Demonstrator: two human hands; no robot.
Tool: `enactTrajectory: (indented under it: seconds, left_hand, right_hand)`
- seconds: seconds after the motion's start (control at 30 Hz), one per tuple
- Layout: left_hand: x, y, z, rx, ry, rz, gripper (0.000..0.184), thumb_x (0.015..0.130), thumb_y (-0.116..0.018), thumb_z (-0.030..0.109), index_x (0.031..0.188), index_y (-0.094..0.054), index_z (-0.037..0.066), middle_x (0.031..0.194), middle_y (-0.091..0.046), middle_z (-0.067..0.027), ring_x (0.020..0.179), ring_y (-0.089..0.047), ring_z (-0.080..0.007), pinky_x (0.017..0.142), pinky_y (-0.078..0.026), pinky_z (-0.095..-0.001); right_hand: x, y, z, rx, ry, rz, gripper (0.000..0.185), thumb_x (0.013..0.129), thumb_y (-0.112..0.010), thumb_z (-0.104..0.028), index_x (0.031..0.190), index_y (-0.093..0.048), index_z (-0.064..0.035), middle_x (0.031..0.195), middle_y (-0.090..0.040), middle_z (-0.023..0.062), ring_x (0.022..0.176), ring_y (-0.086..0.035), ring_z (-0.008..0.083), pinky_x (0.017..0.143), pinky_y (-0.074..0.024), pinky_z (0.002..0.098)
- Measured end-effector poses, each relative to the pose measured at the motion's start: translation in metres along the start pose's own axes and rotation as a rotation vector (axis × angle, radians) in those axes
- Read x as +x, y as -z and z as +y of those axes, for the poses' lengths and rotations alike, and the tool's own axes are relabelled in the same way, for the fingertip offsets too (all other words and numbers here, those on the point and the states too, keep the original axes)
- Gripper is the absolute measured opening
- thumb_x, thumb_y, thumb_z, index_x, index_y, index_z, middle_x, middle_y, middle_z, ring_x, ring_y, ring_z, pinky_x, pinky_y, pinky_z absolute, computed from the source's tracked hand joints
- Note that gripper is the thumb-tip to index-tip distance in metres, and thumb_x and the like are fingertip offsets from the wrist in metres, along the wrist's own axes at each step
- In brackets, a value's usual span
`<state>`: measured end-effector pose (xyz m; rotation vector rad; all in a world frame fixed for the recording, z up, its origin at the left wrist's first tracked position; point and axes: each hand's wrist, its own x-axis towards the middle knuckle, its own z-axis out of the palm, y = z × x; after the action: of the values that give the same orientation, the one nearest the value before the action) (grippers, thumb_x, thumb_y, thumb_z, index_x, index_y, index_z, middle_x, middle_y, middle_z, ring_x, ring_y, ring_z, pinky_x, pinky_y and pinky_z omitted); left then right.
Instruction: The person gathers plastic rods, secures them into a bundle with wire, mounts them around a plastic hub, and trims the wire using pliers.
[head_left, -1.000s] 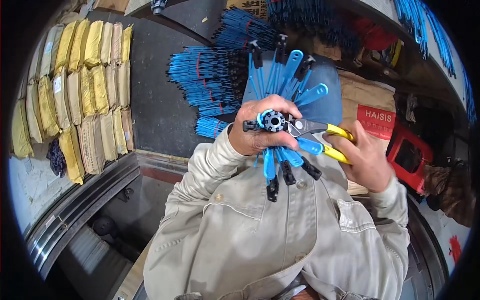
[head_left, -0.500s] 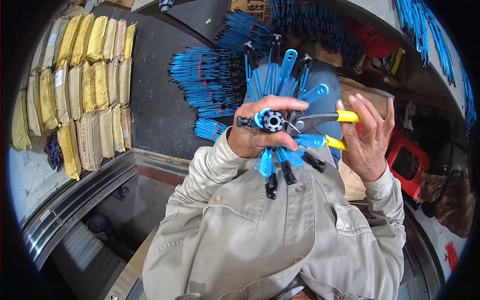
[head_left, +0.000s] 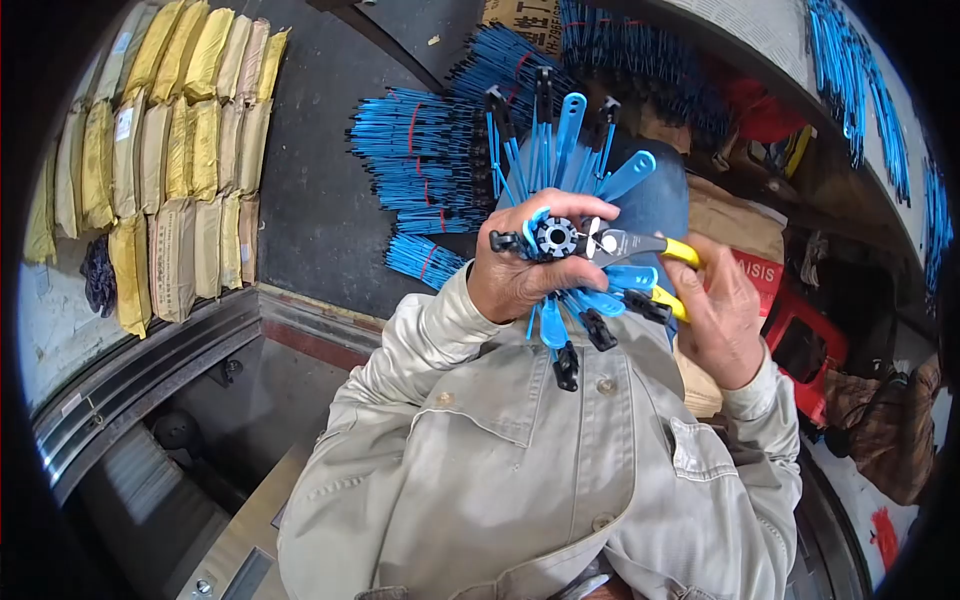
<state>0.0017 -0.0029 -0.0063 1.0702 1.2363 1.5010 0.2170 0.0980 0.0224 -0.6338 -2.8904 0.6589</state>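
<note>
In my left hand (head_left: 510, 270) is a round black hub (head_left: 557, 238) with a grey toothed face and a hole in its middle. Blue plastic arms (head_left: 628, 175) fan out around it, several ending in black clips (head_left: 566, 368). My thumb and forefinger lie either side of the hub. My right hand (head_left: 725, 315) is closed around the yellow handles of a pair of cutting pliers (head_left: 632, 245). The plier jaws are beside the hub, between my left thumb and forefinger, at a thin wire end. Whether they bite on it I cannot tell.
Bundles of blue rods (head_left: 415, 150) tied with red bands lie on the dark surface ahead. Wrapped packets (head_left: 125, 145) are stacked at left. More blue rods (head_left: 840, 75) hang over the shelf at upper right. A red plastic object (head_left: 805, 340) is right of my hand.
My right fingers, stretched out before, have curled around the plier handles. The handles have come closer together. The hub and my left hand appear slightly farther right in view.
</note>
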Motion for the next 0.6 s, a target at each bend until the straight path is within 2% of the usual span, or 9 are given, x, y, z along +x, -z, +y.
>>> enactTrajectory:
  seconds: [0.03, 0.2, 0.3, 0.33, 0.43, 0.6]
  left_hand:
    - [0.0, 0.001, 0.0, 0.0, -0.006, 0.006, 0.054, 0.063, -0.079, 0.032, 0.105, -0.062, 0.004, 0.093, -0.061, -0.0054, 0.079, -0.057, -0.0121, 0.071, -0.045, -0.0248]
    - [-0.001, -0.001, 0.0, 0.049, -0.018, -0.024, 0.054, 0.064, -0.079, 0.032, 0.106, -0.061, 0.004, 0.093, -0.061, -0.005, 0.08, -0.057, -0.0118, 0.071, -0.045, -0.0246]
    - [0.002, -0.004, 0.001, 0.067, -0.063, -0.038, 0.054, 0.064, -0.079, 0.033, 0.107, -0.06, 0.004, 0.093, -0.061, -0.0048, 0.08, -0.057, -0.0116, 0.071, -0.045, -0.0244]
    - [0.002, -0.005, 0.001, 0.046, -0.071, -0.04, 0.054, 0.065, -0.079, 0.032, 0.107, -0.06, 0.004, 0.094, -0.061, -0.0049, 0.081, -0.056, -0.0117, 0.072, -0.044, -0.0244]
    - [0.003, -0.004, 0.0, 0.011, -0.083, -0.034, 0.054, 0.065, -0.078, 0.032, 0.108, -0.059, 0.004, 0.094, -0.06, -0.0049, 0.082, -0.056, -0.0118, 0.073, -0.044, -0.0243]
    - [0.002, 0.004, -0.003, -0.065, -0.03, -0.055, 0.054, 0.066, -0.078, 0.031, 0.109, -0.059, 0.005, 0.095, -0.06, -0.0047, 0.084, -0.056, -0.0118, 0.074, -0.044, -0.0248]
  right_hand:
    - [0.0, -0.003, -0.001, 0.109, -0.066, -0.031, 0.041, 0.069, -0.06, -0.001, 0.109, -0.056, -0.0031, 0.114, -0.05, 0.0186, 0.109, -0.049, 0.0335, 0.1, -0.0285, 0.0548]
    - [-0.001, 0.002, -0.002, 0.096, -0.107, -0.084, 0.037, 0.069, -0.06, 0.0, 0.106, -0.055, -0.0015, 0.112, -0.052, 0.0181, 0.107, -0.05, 0.0342, 0.099, -0.0312, 0.0537]
    - [0.014, 0.026, -0.003, -0.291, 0.147, 0.126, 0.039, 0.067, -0.06, 0.003, 0.105, -0.055, -0.001, 0.111, -0.053, 0.0189, 0.106, -0.051, 0.0346, 0.097, -0.0341, 0.0535]
    - [0.017, 0.029, -0.002, -0.297, 0.147, 0.123, 0.039, 0.067, -0.06, 0.003, 0.105, -0.055, -0.001, 0.111, -0.053, 0.0189, 0.106, -0.051, 0.0346, 0.097, -0.0341, 0.0535]
    - [0.022, 0.032, 0.003, -0.465, 0.245, 0.242, 0.043, 0.069, -0.058, -0.003, 0.111, -0.058, -0.0047, 0.112, -0.049, 0.0126, 0.1, -0.053, 0.0255, 0.102, -0.0297, 0.0494]
    - [0.018, 0.018, 0.001, -0.227, 0.187, 0.099, 0.041, 0.072, -0.057, -0.004, 0.113, -0.057, -0.0041, 0.113, -0.048, 0.0123, 0.102, -0.052, 0.0261, 0.103, -0.0272, 0.0498]
